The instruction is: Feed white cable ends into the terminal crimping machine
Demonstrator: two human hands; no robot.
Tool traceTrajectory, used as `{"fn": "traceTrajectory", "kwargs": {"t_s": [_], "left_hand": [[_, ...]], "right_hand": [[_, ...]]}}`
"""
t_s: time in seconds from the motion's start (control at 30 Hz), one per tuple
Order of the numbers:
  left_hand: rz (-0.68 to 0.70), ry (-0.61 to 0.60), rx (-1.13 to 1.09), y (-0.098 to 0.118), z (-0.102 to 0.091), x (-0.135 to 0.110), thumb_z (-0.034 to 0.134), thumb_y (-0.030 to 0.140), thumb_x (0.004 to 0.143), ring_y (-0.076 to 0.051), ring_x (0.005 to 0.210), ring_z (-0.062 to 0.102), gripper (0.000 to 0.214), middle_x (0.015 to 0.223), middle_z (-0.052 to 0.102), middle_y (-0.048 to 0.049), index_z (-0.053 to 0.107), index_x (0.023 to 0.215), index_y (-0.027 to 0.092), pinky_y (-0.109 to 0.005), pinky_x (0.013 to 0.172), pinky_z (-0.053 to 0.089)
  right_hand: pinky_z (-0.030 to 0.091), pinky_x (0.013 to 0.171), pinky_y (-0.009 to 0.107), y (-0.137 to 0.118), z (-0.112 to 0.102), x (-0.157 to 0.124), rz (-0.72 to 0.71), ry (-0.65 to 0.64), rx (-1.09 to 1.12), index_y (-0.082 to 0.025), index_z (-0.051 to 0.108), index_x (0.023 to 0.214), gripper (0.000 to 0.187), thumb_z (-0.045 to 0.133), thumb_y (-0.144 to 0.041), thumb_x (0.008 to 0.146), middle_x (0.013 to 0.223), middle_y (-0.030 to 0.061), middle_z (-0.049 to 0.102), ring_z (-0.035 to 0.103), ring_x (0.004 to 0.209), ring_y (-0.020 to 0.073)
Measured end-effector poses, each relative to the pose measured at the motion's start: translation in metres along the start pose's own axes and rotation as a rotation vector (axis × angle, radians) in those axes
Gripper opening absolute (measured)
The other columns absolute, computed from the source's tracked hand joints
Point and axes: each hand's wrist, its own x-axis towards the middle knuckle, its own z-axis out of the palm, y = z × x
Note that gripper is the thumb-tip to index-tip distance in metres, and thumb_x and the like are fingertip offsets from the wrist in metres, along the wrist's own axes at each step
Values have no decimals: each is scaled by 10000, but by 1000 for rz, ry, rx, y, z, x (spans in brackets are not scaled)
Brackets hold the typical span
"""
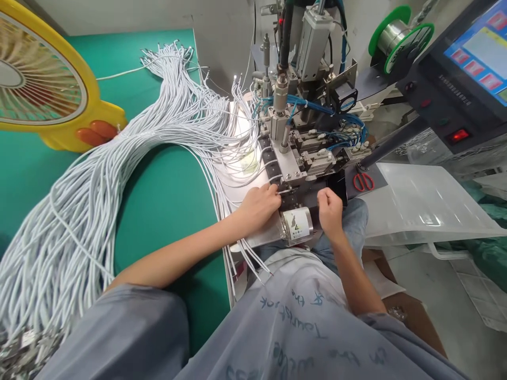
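Note:
My left hand (259, 205) is closed in a pinch on the end of a thin white cable (282, 192), held at the black fixture at the front of a small metal machine (295, 142). To its right, my right hand (329, 207) is curled into a loose fist at the same fixture; what its fingers hold is hidden. Just below both hands sits a clear guard with a warning label (298, 225). A big bundle of white cables (119, 174) sweeps across the green table (166, 200) from the left toward the machine.
A yellow desk fan (47, 84) stands at the far left. Red-handled scissors (363, 181) lie right of the machine, beside a clear plastic chute (420, 203). A green solder spool (400, 37) and a touchscreen control box (471, 63) stand at the upper right. A cardboard box (412, 306) sits below.

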Motion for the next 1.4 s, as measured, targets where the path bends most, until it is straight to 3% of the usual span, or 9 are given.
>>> {"fn": "traceTrajectory", "kwargs": {"t_s": [0.07, 0.23, 0.33, 0.47, 0.6, 0.77, 0.9, 1.2, 1.4], "left_hand": [[-60, 5, 7, 0, -1, 1, 438, 20, 802, -223, 782, 585, 208, 859, 595, -124, 609, 897, 88, -295, 506, 335], [-129, -47, -28, -1, -1, 5, 389, 44, 835, -240, 829, 601, 238, 872, 599, -141, 582, 973, 71, -290, 543, 353], [-142, -47, -46, 0, 0, 6, 351, 41, 851, -233, 810, 604, 261, 860, 600, -144, 587, 957, 76, -286, 541, 346], [-106, -22, -100, 4, -5, 4, 362, 71, 862, -229, 770, 590, 250, 829, 600, -131, 611, 875, 89, -299, 558, 359], [99, 162, -317, 14, -10, 0, 340, 203, 935, -206, 838, 558, 319, 861, 603, -116, 634, 858, 107, -323, 722, 420], [197, 256, -757, 20, -2, -3, 310, 279, 972, -164, 897, 567, 344, 977, 611, -100, 580, 1109, 115, -274, 777, 442], [169, 287, -941, 14, 5, 2, 370, 255, 955, -132, 778, 571, 286, 845, 601, -61, 603, 1061, 126, -232, 680, 446], [85, 462, -980, 3, 2, 5, 473, 141, 881, -99, 674, 536, 165, 717, 573, -13, 629, 826, 141, -206, 634, 437], [133, 464, -982, 3, 3, 5, 448, 151, 896, -110, 688, 538, 202, 749, 589, -38, 648, 872, 134, -218, 634, 447]], "right_hand": [[304, 549, 257, -18, -5, -28, -34, -36, -8, -204, 448, 663, 286, 373, -336, 906, 601, -20, 432, 387, 568, 120], [345, 591, 255, -42, 21, -87, -47, -713, -162, -192, 611, 792, 230, 470, -345, 889, 655, 10, 599, 514, 598, 138], [355, 617, 257, -39, 42, -102, -60, -906, -222, -186, 625, 769, 219, 477, -292, 891, 704, 27, 635, 550, 645, 151], [374, 646, 268, -39, 42, -104, -151, -824, -286, -180, 629, 742, 281, 415, -230, 916, 726, 41, 603, 549, 674, 155], [398, 648, 280, -44, 17, -88, -164, -640, -261, -189, 640, 786, 206, 459, -201, 883, 735, 38, 600, 544, 678, 160], [445, 616, 268, -41, -1, -47, -3, -306, 9, -196, 610, 785, 90, 586, -280, 804, 686, 8, 595, 542, 641, 143], [477, 589, 265, -42, 2, -23, 87, -160, 231, -192, 571, 736, 163, 660, -327, 714, 707, 14, 615, 570, 627, 140], [522, 681, 335, -39, 11, -12, 168, -225, 637, -186, 641, 838, 214, 622, -377, 744, 729, 32, 655, 613, 648, 155], [461, 608, 283, -39, 15, -7, -38, -169, 408, -189, 682, 758, 161, 615, -333, 780, 730, 30, 619, 560, 642, 139]]}}
